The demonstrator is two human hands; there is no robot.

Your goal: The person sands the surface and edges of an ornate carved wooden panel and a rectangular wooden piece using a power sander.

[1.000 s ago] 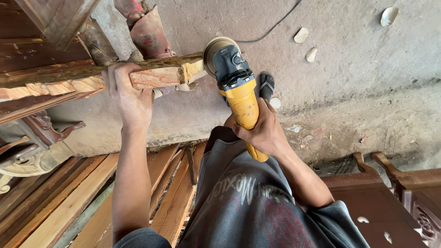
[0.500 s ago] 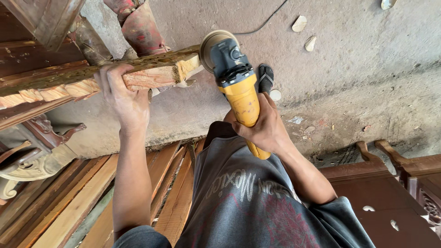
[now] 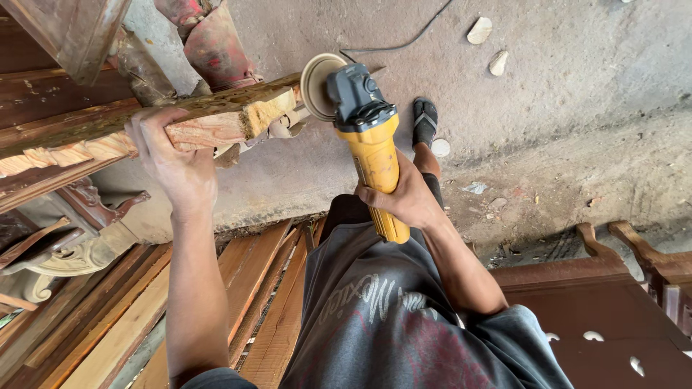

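My left hand (image 3: 176, 166) clamps the carved wooden rail (image 3: 209, 122); my right hand (image 3: 405, 196) grasps the yellow angle grinder (image 3: 367, 137), its disc (image 3: 316, 85) touching the rail's end.

yellow grinder (image 3: 367, 137) against carved wood (image 3: 209, 126)

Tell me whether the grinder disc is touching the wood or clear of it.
Touching, it seems: the disc of the grinder sits against the wood's end. Any thin gap cannot be ruled out.
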